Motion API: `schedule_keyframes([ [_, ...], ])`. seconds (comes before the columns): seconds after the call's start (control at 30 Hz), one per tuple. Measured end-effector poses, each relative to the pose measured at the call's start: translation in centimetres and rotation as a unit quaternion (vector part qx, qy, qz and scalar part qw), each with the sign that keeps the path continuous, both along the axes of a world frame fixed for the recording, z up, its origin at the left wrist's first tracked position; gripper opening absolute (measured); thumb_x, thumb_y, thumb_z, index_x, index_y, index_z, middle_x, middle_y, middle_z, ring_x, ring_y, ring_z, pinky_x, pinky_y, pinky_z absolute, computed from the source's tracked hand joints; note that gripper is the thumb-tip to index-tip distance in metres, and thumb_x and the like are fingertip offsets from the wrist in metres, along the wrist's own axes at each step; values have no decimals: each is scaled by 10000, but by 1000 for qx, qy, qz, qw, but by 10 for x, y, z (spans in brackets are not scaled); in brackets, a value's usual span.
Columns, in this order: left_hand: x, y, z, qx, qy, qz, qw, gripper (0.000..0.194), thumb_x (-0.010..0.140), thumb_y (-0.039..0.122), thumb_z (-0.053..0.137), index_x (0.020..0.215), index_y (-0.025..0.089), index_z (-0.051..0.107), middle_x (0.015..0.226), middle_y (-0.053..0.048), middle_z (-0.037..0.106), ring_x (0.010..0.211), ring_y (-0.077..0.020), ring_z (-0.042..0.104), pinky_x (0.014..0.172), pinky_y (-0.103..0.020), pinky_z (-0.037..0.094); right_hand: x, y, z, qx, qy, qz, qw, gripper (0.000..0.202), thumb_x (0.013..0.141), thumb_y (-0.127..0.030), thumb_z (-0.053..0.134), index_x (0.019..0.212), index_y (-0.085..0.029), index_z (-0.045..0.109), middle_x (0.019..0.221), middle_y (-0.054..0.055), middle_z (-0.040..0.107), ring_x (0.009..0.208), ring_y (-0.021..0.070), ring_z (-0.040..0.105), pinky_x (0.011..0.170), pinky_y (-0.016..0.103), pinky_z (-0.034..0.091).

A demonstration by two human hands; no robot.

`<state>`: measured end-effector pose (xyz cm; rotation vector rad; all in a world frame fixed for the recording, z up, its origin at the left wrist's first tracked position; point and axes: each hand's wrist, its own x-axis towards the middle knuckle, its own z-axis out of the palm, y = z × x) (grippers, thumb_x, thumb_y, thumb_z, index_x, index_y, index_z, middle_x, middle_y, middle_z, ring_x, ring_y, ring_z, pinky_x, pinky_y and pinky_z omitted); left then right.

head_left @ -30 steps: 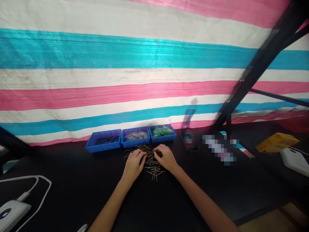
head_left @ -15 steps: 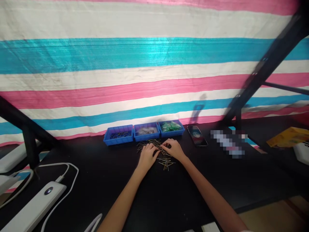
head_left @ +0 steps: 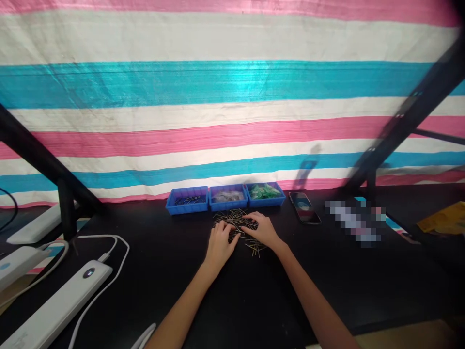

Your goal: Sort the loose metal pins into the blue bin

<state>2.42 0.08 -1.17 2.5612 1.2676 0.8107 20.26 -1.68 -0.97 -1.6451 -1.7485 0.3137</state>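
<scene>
Thin, brass-and-dark metal rods point(head_left: 236, 219), like long screws or pins, lie in a loose pile on the black table. My left hand point(head_left: 219, 246) rests at the pile's near left side, its thumb apart from the curved fingers. Opposite it, my right hand point(head_left: 264, 231) reaches over the pile's right side, with a gap between thumb and forefinger. I make out nothing held in either hand. A smaller cluster of the same rods point(head_left: 256, 248) lies just nearer to me, below the right hand. Some rods are hidden behind the fingers.
Behind the pile stand three blue trays: one with dark rods point(head_left: 187, 208), one with clear bags point(head_left: 228, 196), one with green packets point(head_left: 264, 191). A phone point(head_left: 305, 208) lies to their right. White power banks point(head_left: 61, 300) and a cable point(head_left: 121, 271) occupy the left; black frame bars point(head_left: 403, 116) flank the table.
The view has turned a little left, so the table things appear farther right. Thumbs and fingers of both hands are farther apart, and the rods between the hands have shifted towards the smaller cluster.
</scene>
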Motion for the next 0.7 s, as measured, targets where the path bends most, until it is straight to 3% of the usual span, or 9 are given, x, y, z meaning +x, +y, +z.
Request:
schedule_keyframes([
  [0.17, 2, 10, -1, -35, -28, -34, 998, 171, 855, 312, 460, 839, 215, 599, 846, -32, 556, 845, -189, 523, 733, -313, 399, -7, 1, 1, 7, -7, -3, 1000, 146, 792, -290, 565, 895, -242, 657, 903, 19, 636, 735, 140, 566, 738, 303, 357],
  [0.43, 1, 9, 0, -71, -74, -9, 995, 157, 829, 325, 509, 889, 226, 614, 854, -24, 564, 773, -170, 543, 656, -281, 407, -7, 0, 2, 44, -22, -37, 998, 112, 802, -295, 571, 807, -243, 670, 853, 26, 648, 837, 179, 554, 755, 326, 335],
  [0.57, 0, 10, 2, -82, -146, 5, 986, 222, 809, 351, 538, 979, 231, 616, 899, -24, 546, 714, -136, 530, 623, -252, 419, -11, 2, 6, 65, 120, -60, 989, 151, 781, -324, 576, 803, -204, 665, 820, 36, 658, 783, 174, 574, 747, 322, 407],
  [0.7, 2, 10, 7, -108, -246, -23, 963, 227, 779, 372, 578, 923, 212, 654, 802, -9, 541, 612, -100, 473, 575, -228, 407, -22, 3, 12, 5, 331, -16, 944, 240, 741, -375, 597, 843, -163, 644, 791, 48, 676, 728, 167, 616, 685, 300, 478],
])
